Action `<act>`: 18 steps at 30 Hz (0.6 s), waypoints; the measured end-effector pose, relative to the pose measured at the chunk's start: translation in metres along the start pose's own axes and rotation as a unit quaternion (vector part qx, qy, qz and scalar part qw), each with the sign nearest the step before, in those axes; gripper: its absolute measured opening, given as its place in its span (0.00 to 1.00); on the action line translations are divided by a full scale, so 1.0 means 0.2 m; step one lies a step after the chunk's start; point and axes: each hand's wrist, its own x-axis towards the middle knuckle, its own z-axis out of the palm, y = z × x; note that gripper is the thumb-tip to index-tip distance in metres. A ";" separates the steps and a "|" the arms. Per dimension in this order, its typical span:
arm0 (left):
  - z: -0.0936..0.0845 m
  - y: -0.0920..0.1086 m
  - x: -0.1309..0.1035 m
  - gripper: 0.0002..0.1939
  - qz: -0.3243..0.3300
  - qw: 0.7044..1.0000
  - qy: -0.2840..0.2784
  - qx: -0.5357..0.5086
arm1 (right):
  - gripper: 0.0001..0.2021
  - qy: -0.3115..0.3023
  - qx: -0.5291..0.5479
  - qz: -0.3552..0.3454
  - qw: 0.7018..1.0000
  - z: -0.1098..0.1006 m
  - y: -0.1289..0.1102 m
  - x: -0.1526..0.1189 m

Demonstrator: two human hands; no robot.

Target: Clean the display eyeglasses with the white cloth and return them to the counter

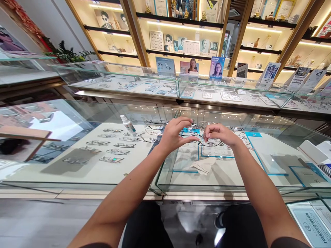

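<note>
Glass counter (204, 188) aglow, and eyeglasses (215, 145) clustered around both hands at twelve o'clock, left hand (172, 135) open, thumb spread, right hand (221, 133) curled, its grip unclear, with the pale cloth (205, 165) nearer six, presumably for easy reach.

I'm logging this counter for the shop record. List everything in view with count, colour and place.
loose eyeglasses: several, mostly dark, around the hands
rowed eyeglasses: over ten, mostly dark, left counter section
bottle: one, white, beside those rows
cloth: one, whitish, right section
open box: one, white, far right
poster stands: several, mixed colours, rear counter
plant: green, upper left, count unclear
shelves: several, dark-edged, lit, back wall
left hand: one, bare, centre
right hand: one, bare, right of centre
</note>
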 end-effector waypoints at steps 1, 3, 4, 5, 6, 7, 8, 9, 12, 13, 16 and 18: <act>0.00 0.00 0.00 0.27 0.005 1.000 0.006 -0.009 | 0.13 -0.001 0.001 0.000 1.000 0.00 0.00 0.00; 0.00 0.01 0.00 0.27 0.002 1.000 0.009 -0.023 | 0.14 -0.001 -0.002 -0.002 1.000 0.00 -0.01 0.00; 0.00 0.02 0.01 0.27 -0.007 1.000 0.006 -0.028 | 0.15 0.002 -0.009 -0.005 1.000 0.00 -0.01 0.00; -0.01 0.03 0.01 0.27 -0.019 0.999 0.001 -0.035 | 0.17 0.008 -0.021 -0.011 1.000 0.00 -0.01 0.00; -0.01 0.04 0.01 0.27 -0.031 0.999 -0.002 -0.044 | 0.18 0.017 -0.037 -0.020 0.999 0.01 -0.01 -0.01; -0.01 0.05 0.01 0.27 -0.042 0.998 0.001 -0.055 | 0.20 0.026 -0.053 -0.031 0.998 0.01 -0.02 -0.01; -0.01 0.05 0.01 0.26 -0.051 0.996 0.011 -0.066 | 0.22 0.037 -0.065 -0.044 0.996 0.01 -0.02 -0.01; -0.01 0.06 0.01 0.26 -0.058 0.995 0.025 -0.078 | 0.24 0.048 -0.072 -0.055 0.995 0.01 -0.02 -0.01; 0.00 0.05 0.02 0.27 -0.085 0.988 0.070 -0.104 | 0.25 0.087 -0.068 -0.078 0.991 0.01 -0.03 -0.02; 0.00 0.05 0.01 0.28 -0.099 0.985 0.082 -0.111 | 0.25 0.105 -0.070 -0.084 0.989 0.02 -0.03 -0.02; 0.01 0.02 0.01 0.31 -0.148 0.976 0.106 -0.122 | 0.25 0.183 -0.113 -0.120 0.969 0.05 -0.02 -0.02; 0.01 0.00 0.02 0.31 -0.168 0.971 0.117 -0.125 | 0.25 0.249 -0.159 -0.148 0.944 0.07 -0.02 -0.02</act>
